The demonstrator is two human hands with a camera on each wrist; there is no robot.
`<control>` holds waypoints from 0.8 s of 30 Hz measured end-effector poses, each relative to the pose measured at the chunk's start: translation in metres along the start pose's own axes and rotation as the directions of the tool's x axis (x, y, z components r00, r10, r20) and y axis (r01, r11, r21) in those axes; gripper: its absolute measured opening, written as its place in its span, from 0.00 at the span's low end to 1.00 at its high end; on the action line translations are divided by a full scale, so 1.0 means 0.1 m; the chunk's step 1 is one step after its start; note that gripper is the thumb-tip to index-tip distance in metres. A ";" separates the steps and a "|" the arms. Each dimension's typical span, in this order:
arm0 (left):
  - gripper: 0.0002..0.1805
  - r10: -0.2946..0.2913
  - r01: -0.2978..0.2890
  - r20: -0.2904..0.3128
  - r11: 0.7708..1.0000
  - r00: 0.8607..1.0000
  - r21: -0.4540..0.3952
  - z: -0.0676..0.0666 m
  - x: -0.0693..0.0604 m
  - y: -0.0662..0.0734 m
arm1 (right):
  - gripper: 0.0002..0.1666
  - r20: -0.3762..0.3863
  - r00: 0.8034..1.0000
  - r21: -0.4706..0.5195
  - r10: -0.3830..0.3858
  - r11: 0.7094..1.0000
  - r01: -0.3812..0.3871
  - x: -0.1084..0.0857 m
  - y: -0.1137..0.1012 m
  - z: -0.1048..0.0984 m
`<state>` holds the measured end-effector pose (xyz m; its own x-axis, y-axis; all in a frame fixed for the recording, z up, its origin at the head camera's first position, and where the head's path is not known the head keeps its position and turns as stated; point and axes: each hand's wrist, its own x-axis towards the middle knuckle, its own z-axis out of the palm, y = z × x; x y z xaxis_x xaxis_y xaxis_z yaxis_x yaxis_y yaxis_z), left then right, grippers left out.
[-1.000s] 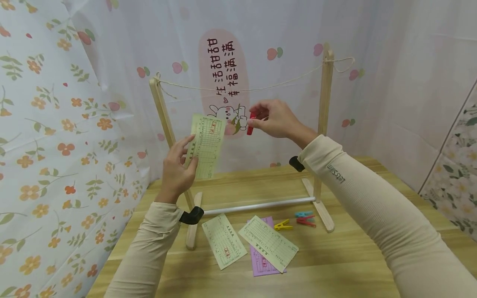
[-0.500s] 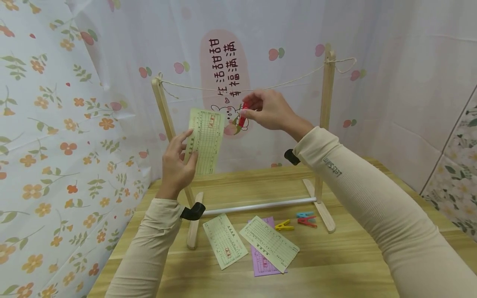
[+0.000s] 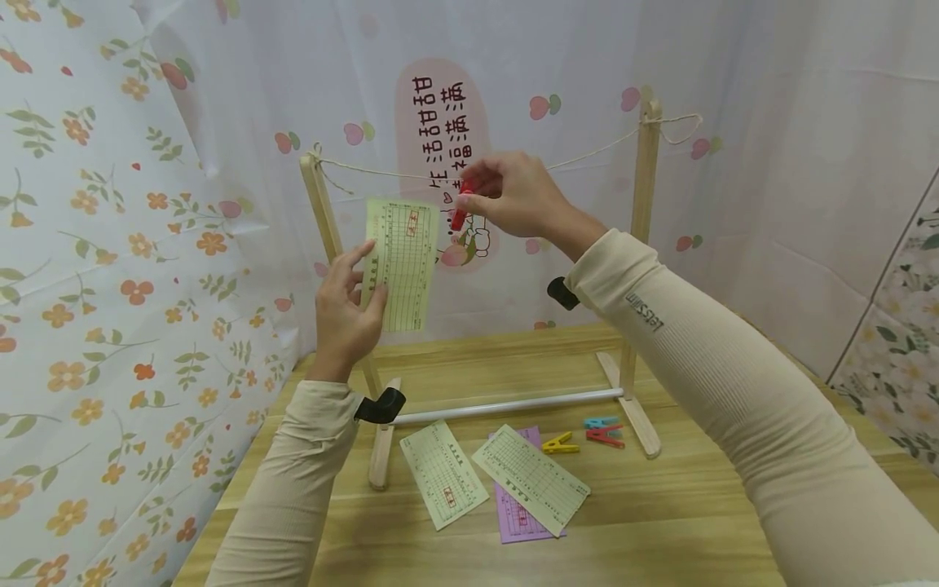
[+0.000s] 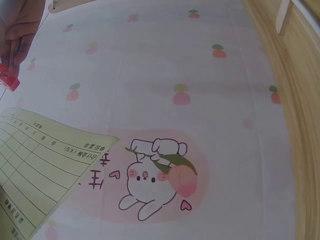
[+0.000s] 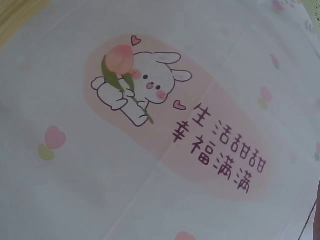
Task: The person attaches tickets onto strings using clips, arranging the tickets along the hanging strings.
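In the head view my left hand (image 3: pixel 348 310) pinches a light green printed slip (image 3: pixel 406 265) by its left edge, holding it upright just below the string (image 3: pixel 381 173). My right hand (image 3: pixel 517 196) grips a red clothespin (image 3: pixel 461 205) between thumb and fingers, to the right of the slip and close to the string. In the left wrist view the slip (image 4: pixel 40 165) is at the lower left, with the red clothespin (image 4: pixel 9 78) and right hand (image 4: pixel 20 30) above it. The right wrist view shows mostly the curtain; what that hand holds is out of it.
A wooden frame with a left post (image 3: pixel 321 208) and right post (image 3: pixel 644 196) carries the string; a white bar (image 3: pixel 506 406) joins its feet. Before it lie green slips (image 3: pixel 443 474) (image 3: pixel 531 479), a purple slip (image 3: pixel 513 522), and yellow (image 3: pixel 561 443), blue (image 3: pixel 600 422) and red (image 3: pixel 605 437) clothespins.
The right hand has moved left and up with the red clothespin, nearer the string. My left hand has raised the green slip a little and turned it more upright.
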<state>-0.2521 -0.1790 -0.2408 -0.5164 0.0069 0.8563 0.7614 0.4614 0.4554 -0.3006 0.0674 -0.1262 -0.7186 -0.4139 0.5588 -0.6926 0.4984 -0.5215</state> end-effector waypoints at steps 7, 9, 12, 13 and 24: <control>0.31 -0.030 0.030 0.000 0.999 1.000 -0.016 0.00 0.05 0.02 | 0.22 0.004 1.000 -0.019 -0.007 1.000 0.007 0.08 -0.07 -0.02; 0.31 -0.040 0.040 0.000 0.999 0.999 -0.026 0.00 0.06 0.02 | 0.22 0.008 1.000 -0.019 -0.001 1.000 0.001 0.10 -0.08 -0.02; 0.31 -0.053 0.053 -0.001 0.998 0.999 -0.039 0.00 0.08 0.03 | 0.22 0.009 1.000 -0.007 0.012 1.000 -0.012 0.13 -0.10 -0.02; 0.31 -0.056 0.056 -0.002 0.998 0.998 -0.039 0.00 0.08 0.03 | 0.21 0.007 1.000 -0.001 0.015 1.000 -0.015 0.14 -0.11 -0.01; 0.31 -0.063 0.059 -0.044 0.995 0.997 -0.084 0.01 0.16 0.02 | 0.18 -0.049 0.999 0.051 -0.010 0.999 0.012 0.25 -0.20 0.03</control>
<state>-0.2590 -0.1770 -0.2264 -0.5452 -0.0613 0.8360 0.7598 0.3852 0.5238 -0.3048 0.0445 -0.1034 -0.7080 -0.3809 0.5947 -0.7035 0.4542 -0.5466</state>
